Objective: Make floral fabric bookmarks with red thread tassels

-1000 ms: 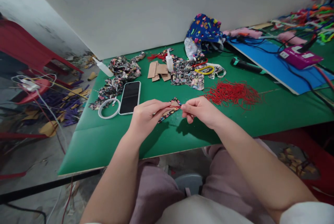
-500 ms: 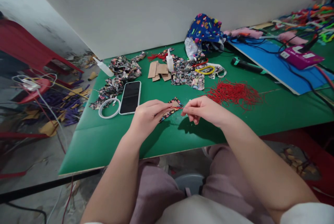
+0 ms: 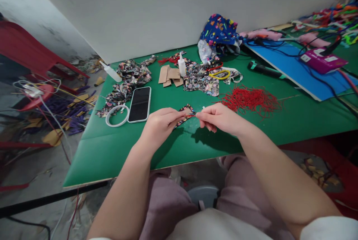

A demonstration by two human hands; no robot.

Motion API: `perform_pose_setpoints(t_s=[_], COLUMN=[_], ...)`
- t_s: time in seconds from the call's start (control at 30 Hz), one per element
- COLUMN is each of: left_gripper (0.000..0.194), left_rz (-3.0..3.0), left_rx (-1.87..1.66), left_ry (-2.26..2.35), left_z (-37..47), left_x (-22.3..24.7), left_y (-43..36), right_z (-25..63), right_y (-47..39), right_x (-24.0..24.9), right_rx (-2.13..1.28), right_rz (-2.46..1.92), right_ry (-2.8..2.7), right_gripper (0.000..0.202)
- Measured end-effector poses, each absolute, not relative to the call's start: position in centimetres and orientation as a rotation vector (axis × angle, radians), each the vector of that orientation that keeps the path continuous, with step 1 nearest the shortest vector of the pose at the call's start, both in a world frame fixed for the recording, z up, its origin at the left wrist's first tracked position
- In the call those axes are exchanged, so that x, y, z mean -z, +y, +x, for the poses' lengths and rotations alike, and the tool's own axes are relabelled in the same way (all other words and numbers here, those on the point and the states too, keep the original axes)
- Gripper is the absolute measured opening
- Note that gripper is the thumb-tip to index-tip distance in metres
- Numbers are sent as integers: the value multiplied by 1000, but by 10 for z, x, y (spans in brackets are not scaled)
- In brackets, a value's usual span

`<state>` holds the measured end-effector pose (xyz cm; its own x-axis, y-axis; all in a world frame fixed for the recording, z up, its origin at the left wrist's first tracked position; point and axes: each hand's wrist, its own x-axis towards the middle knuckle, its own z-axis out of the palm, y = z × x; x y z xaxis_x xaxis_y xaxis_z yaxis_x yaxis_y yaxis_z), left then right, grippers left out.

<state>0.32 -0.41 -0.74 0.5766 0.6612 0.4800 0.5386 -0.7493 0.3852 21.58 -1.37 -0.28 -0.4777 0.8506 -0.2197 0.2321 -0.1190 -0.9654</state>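
A small piece of dark floral fabric (image 3: pixel 182 122) with a tan inner part lies on the green table in front of me. Across its right end runs a short stretch of red cord (image 3: pixel 192 115). My left hand (image 3: pixel 159 125) reaches over the fabric from the left, thumb and fingers closed on the cord and covering much of the piece. On the other side, my right hand (image 3: pixel 218 117) pinches the cord between thumb and forefinger, its other fingers curled. The two sets of fingertips are close together. Beyond the right hand sits a heap of red cords (image 3: pixel 250 100).
A phone (image 3: pixel 140 103) and a tape roll (image 3: pixel 118 116) lie left of my hands. Farther back are cardboard pieces (image 3: pixel 169 75), a glue bottle (image 3: pixel 182 66), another glue bottle (image 3: pixel 112 72), yellow-handled scissors (image 3: pixel 222 75) and crumpled floral fabric (image 3: pixel 135 72). A blue board (image 3: pixel 302 64) stands right.
My left hand has slid slightly right along the fabric. The right fingertips have shifted a little right and up, still pinching the cord.
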Motion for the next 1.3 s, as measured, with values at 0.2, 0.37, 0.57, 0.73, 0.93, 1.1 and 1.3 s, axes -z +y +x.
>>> perform_pose_setpoints(t_s=[0.2,0.37,0.57,0.73,0.93,1.1,1.3], left_gripper=[22,20,18,18,19,22,22], left_rz=[2564,2486,2489,2525,2535,2528,2532], left_rx=[-891,-877,-924,-949,-938,-939,-946], left_ry=[998,1028,1037,1006,998,945,925], left_z=[3,3,4,4,3,3,5], left_x=[5,0,2,3,3,3,1], left_y=[-5,-6,-5,-6,-6,-5,-7], right_z=[216,216,212,200,189,187,190], right_y=[-11,-8,-3,-8,-14,-11,-11], right_x=[8,13,21,18,20,26,29], right_rx=[-1640,-1617,-1362,-1248,-1307,-1609,-2029], right_rz=[-1232,-1290,-1372,-1115,-1042,-946,-862], right_ry=[-1622,-1600,-1634,-1685,-1683,-1357,-926], right_gripper=[42,42,38,26,22,16,35])
